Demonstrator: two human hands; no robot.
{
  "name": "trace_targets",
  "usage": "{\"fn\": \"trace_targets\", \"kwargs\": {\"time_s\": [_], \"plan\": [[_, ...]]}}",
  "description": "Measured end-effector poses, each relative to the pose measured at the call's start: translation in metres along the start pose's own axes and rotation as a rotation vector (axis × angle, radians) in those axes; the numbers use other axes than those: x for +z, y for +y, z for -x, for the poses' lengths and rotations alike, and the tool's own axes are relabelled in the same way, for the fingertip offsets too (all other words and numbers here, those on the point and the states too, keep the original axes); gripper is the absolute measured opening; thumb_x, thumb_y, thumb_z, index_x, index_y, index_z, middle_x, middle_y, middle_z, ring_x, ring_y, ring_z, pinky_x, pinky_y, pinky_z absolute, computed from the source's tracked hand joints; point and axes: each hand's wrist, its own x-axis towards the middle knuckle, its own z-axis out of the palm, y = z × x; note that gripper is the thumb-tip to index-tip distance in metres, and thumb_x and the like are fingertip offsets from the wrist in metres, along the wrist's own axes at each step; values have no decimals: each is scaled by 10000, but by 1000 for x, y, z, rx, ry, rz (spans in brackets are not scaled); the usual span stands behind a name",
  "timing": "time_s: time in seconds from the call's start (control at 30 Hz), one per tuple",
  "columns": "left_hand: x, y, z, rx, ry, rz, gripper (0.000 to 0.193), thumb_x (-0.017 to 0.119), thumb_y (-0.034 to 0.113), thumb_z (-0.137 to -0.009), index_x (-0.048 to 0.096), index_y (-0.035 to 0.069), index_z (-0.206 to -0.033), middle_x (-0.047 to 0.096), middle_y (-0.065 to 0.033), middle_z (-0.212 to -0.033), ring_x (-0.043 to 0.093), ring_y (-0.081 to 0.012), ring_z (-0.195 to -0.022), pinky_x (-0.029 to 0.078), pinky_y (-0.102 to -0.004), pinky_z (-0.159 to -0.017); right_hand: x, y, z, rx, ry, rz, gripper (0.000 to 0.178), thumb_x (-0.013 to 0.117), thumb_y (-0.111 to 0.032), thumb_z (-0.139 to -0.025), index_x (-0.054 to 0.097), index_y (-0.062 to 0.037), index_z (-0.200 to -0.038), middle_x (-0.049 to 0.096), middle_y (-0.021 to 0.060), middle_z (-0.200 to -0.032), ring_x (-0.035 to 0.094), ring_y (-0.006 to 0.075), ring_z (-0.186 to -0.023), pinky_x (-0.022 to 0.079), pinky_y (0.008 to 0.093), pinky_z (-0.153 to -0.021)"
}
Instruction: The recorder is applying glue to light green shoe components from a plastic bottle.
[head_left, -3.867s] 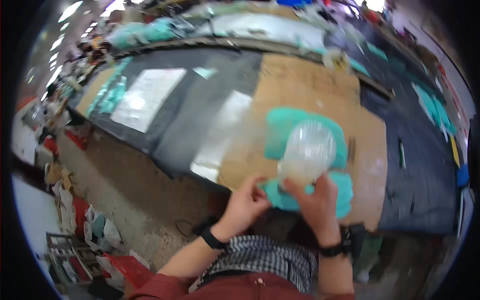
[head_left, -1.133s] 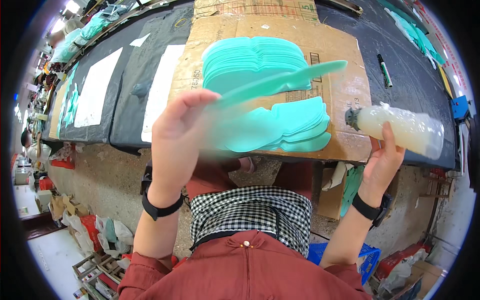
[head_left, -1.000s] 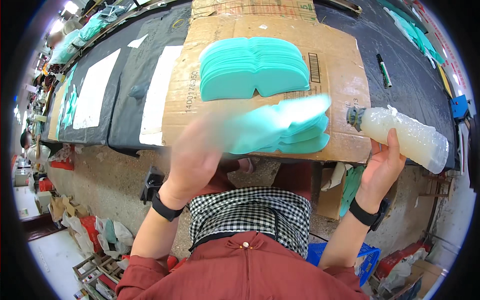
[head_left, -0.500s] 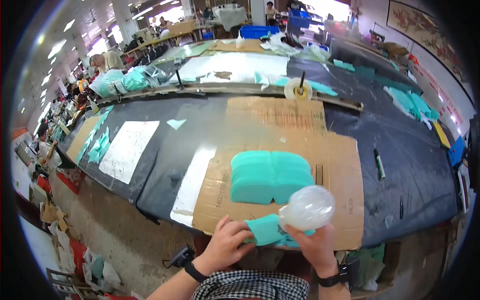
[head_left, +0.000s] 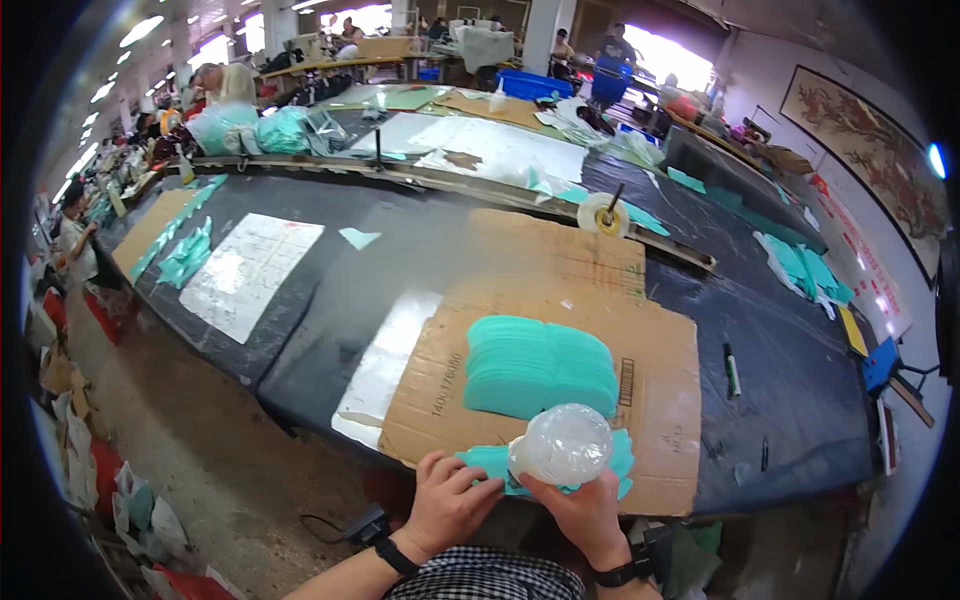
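Observation:
My right hand (head_left: 582, 512) is closed around a translucent, rounded plastic bottle (head_left: 568, 446), which is tilted with its base toward me. The bottle sits over teal fabric pieces (head_left: 622, 462) at the cardboard's near edge and hides part of them. On the left side of these pieces, my left hand (head_left: 452, 502) has its fingers curled over the fabric edge and pressed together. Just beyond the bottle lies a neat, thick stack of teal fabric pieces (head_left: 540, 365) on the cardboard sheet (head_left: 660, 400).
A dark-covered table (head_left: 760, 330) bears a white sheet (head_left: 255, 270), a marker pen (head_left: 731, 370) and teal scraps (head_left: 187, 255). A long wooden rail (head_left: 480, 190) with a tape roll (head_left: 603, 215) crosses behind. Other people work farther off.
The bottle and my right hand have moved left and nearer to me over the fabric. My left hand stays at the fabric's left edge. The whole view has shifted and tilted.

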Motion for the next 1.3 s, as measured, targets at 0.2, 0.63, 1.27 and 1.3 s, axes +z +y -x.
{"fn": "trace_targets", "kwargs": {"time_s": [0.2,0.63,1.27,1.3], "plan": [[3,0,8,-72,6,37,276,862,214,-786,761,178,-1040,699,6,-1069,611,-261,-1072,424,-488,-1023,-52,39,-4,250,298,-193,366,822,-65,-902,697,49,-1227,759,123,-1148,723,215,-1045,580,363,-906],[-20,-25,45,-176,10,68,268,787,67,-811,779,153,-1064,684,-44,-1203,591,-312,-1237,350,-566,-1183,53,-5,-6,-231,-72,57,387,871,-82,-816,727,-9,-1168,772,163,-1091,748,337,-985,577,396,-827],[-3,-3,8,-66,-122,60,274,771,83,-824,771,151,-1089,688,-27,-1134,603,-295,-1161,374,-535,-1148,-1,17,-23,127,-27,-63,408,859,-121,-869,700,-15,-1229,783,122,-1079,754,223,-978,594,387,-825],[-4,-4,7,-63,-127,61,269,771,90,-836,768,156,-1097,686,-28,-1120,606,-291,-1148,373,-538,-1149,-15,33,-26,205,142,-131,382,841,-123,-897,704,-12,-1236,785,108,-1113,742,184,-1019,593,361,-854]]}}
